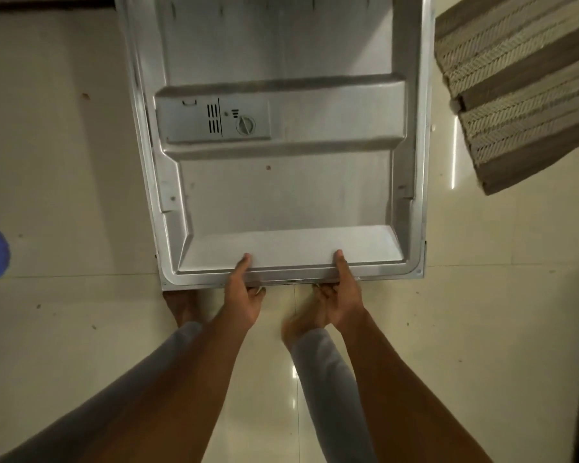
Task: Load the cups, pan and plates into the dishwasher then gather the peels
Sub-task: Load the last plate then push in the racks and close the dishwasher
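The lowered dishwasher door point(281, 155) was gripped at its near edge by the left hand point(243, 295) and right hand point(343, 295); no cups, pan, plates or peels were seen, so progress could not be judged.

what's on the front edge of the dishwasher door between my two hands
Head view: nothing. Between the left hand and right hand, the silver metal dishwasher door shows only its bare front lip.
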`<state>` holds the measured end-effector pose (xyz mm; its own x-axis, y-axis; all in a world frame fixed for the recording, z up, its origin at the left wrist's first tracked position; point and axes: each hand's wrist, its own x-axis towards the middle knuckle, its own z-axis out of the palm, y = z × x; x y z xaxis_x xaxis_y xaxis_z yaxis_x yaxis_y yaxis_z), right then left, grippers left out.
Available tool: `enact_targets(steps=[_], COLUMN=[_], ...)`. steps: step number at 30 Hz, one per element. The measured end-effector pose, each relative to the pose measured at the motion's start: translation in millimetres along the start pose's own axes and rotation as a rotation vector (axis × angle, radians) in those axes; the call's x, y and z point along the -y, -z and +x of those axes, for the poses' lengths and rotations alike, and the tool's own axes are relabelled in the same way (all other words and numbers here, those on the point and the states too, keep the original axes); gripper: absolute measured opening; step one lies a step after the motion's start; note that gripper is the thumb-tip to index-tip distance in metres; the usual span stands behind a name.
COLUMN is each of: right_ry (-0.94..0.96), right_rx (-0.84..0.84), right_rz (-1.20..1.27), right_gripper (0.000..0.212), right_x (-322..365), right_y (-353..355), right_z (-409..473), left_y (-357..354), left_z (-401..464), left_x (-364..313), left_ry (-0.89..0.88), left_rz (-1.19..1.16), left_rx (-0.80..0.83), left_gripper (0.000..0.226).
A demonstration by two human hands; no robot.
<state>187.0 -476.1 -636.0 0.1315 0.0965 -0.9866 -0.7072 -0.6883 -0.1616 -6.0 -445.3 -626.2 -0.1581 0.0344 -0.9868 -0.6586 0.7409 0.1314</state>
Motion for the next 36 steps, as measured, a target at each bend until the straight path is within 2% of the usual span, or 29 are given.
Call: enact_targets(steps=[5, 9, 12, 15, 17, 21, 25, 27, 30, 33, 36], right_ry=[0.045, 0.046, 0.051, 0.069, 0.078, 0.100, 0.127, 0.137, 0.179, 0.270, 0.304], right_rx=[-0.013, -0.032, -0.032, -0.034, -0.051, -0.097, -0.206, -0.241, -0.302, -0.325, -0.290], right_rz=[0.168, 0.164, 0.125, 0.106, 0.110, 0.051, 0.003, 0.017, 0.068, 0.096, 0.088], right_gripper=[0.098, 0.097, 0.087, 0.064, 0.054, 0.059, 0.054, 0.069, 0.111, 0.119, 0.114], right_x=[-8.3, -9.0, -3.0, 6.0, 11.7, 26.1, 47.4, 62.3, 78.0, 92.2, 125.2], right_y=[-3.3, -5.2, -3.0, -5.0, -9.6, -21.6, -37.9, -52.6, -71.9, -92.1, -120.8], right_z=[17.5, 14.0, -7.9, -47.4, -80.7, -151.5, -220.7, -258.1, -304.8, -340.6, -398.5], left_y=[10.5, 12.1, 16.8, 20.1, 19.2, 22.2, 19.5, 12.8, 1.5, -14.9, -27.9], left_z=[18.7, 12.7, -4.8, -41.9, -75.9, -146.8, -220.7, -262.6, -322.0, -373.7, -412.2], left_x=[5.9, 4.9, 3.4, -3.0, -10.6, -28.0, -53.3, -69.0, -95.3, -124.6, -150.8], left_ry=[-0.019, -0.013, -0.009, -0.004, -0.014, -0.026, -0.035, -0.034, -0.050, -0.059, -0.086], left_rz=[-0.168, -0.151, -0.118, -0.100, -0.085, -0.108, 0.008, 0.049, 0.097, 0.114, 0.136], left_rx=[0.004, 0.012, 0.004, -0.010, -0.014, -0.010, -0.014, -0.038, -0.058, -0.056, -0.072], left_gripper=[0.058, 0.059, 0.063, 0.068, 0.061, 0.068, 0.064, 0.068, 0.075, 0.080, 0.084])
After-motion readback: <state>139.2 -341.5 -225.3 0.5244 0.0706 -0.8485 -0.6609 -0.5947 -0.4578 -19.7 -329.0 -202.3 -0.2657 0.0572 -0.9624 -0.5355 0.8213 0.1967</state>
